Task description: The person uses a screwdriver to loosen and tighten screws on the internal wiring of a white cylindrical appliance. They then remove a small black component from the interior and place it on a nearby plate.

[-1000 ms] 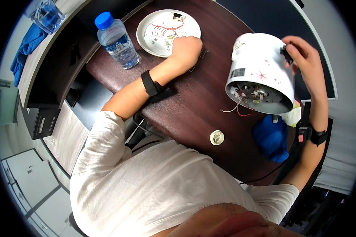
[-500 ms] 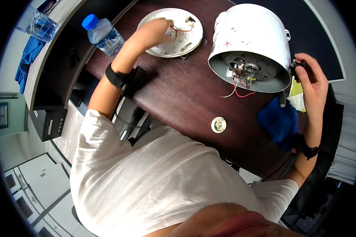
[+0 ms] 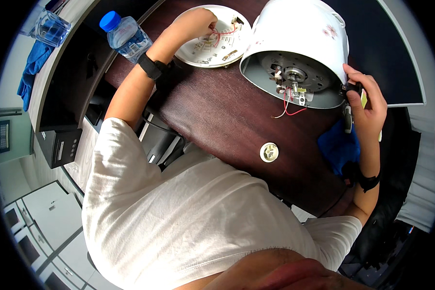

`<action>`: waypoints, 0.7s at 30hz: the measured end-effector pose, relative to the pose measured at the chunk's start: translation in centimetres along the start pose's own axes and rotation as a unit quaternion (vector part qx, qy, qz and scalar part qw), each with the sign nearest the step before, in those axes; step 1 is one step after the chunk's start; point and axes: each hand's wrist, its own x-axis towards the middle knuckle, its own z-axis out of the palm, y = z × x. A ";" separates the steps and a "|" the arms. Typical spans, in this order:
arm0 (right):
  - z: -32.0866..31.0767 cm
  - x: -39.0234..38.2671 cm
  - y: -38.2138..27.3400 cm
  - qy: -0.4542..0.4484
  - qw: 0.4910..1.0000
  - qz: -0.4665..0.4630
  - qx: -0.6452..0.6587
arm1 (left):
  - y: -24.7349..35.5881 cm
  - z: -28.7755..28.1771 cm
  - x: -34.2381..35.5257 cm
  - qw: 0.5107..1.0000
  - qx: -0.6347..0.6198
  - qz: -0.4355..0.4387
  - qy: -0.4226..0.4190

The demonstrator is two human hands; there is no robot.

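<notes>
A white rice cooker body [image 3: 302, 26] with a flower print lies tipped on the table, its open underside facing me. Inside it shows a round metal heating plate [image 3: 270, 65], and red and white wires [image 3: 288, 108] hang out. My right hand [image 3: 369, 104] is closed on a small black part [image 3: 351, 88] at the cooker's right side. My left hand [image 3: 195, 24] reaches over a round white base cover [image 3: 193, 57], fingers pinched at red wires [image 3: 222, 34] that run across it. The fingertips are partly hidden.
A small round pale disc [image 3: 269, 152] lies on the dark brown table [image 3: 208, 111]. Left of the cover stands a capped water bottle [image 3: 125, 36]. A blue cloth [image 3: 338, 147] lies under my right forearm, and a black panel [image 3: 391, 53] rises behind the cooker.
The cooker has shifted left and turned slightly, my right hand moving left with it. My left hand has moved a little up and right, and the base cover has shifted slightly right.
</notes>
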 end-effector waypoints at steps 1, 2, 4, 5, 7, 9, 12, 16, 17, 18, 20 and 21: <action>0.1 0.1 -0.4 -0.009 1.000 -0.005 -0.020 | 0.0 -0.1 0.0 1.000 0.000 0.001 0.003; 0.2 0.2 -0.8 -0.017 0.999 -0.010 -0.040 | -0.1 -0.2 -0.1 1.000 0.000 0.001 0.006; 0.4 0.1 -1.1 -0.030 0.999 -0.001 -0.037 | 0.1 -0.6 -0.1 1.000 -0.006 -0.017 0.014; 0.5 0.0 -1.2 -0.034 0.998 -0.003 -0.045 | 0.2 -0.8 -0.1 0.999 -0.009 -0.026 0.018; 0.7 0.0 -1.3 -0.035 0.998 -0.001 -0.044 | 1.6 -1.8 -0.3 1.000 -0.006 -0.019 0.005; 0.9 0.4 -1.8 -0.031 0.999 0.002 -0.025 | 1.6 -1.8 -0.6 1.000 -0.014 -0.007 0.005; 1.0 2.1 -2.9 -0.032 0.996 -0.066 -0.042 | 0.3 -0.9 -0.4 0.999 -0.039 0.015 0.020; 2.3 5.9 -4.7 -0.085 0.970 -0.218 -0.060 | -0.6 -1.2 -0.6 0.995 -0.093 -0.012 0.027; 2.9 6.7 -5.3 -0.104 0.966 -0.232 -0.059 | -0.7 -1.4 -0.5 0.992 -0.117 -0.028 0.030; 3.6 7.5 -5.7 -0.122 0.960 -0.246 -0.058 | -0.8 -1.6 -0.5 0.990 -0.133 -0.038 0.038; 5.4 9.0 -5.4 -0.148 0.961 -0.235 -0.010 | -0.7 -2.4 -0.2 0.984 -0.162 -0.055 0.052; 6.2 9.6 -5.3 -0.162 0.960 -0.229 0.012 | -0.1 -3.2 -0.3 0.974 -0.205 -0.076 0.050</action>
